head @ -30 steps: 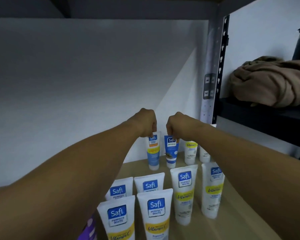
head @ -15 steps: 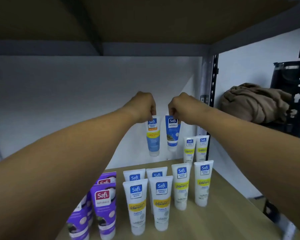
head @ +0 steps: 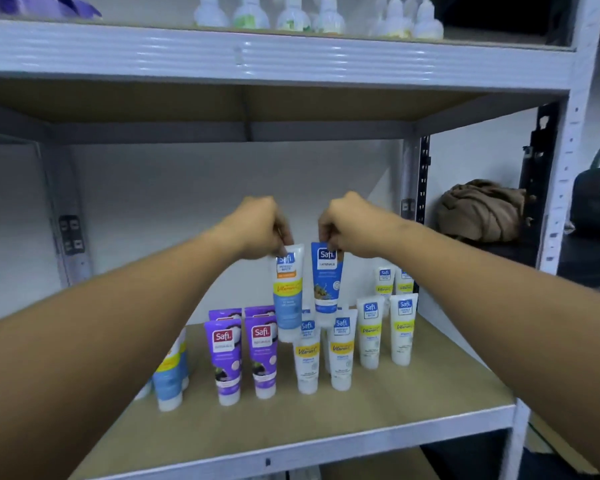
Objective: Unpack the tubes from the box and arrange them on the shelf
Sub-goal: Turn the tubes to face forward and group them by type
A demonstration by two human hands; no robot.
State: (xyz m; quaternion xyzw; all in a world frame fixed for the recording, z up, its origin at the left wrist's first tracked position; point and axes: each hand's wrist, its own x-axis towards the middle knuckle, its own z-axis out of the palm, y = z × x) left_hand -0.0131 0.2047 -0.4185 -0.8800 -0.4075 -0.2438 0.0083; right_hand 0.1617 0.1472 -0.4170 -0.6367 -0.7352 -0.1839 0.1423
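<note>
White tubes [head: 340,351] and purple tubes [head: 243,358] stand on the shelf [head: 430,386]. Above them, left hand [head: 257,226] pinches a light-blue tube [head: 288,292]; right hand [head: 347,220] pinches a dark-blue tube [head: 326,278].

Two blue tubes [head: 288,292] aloft above shelf [head: 395,403]

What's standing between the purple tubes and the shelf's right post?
Head view: white tubes stand in rows between the purple tubes and the right post.

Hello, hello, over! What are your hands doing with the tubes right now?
Left hand pinching light-blue tube by its top. Right hand pinching dark-blue tube. Both tubes held above shelf board. White tubes standing directly below.
</note>
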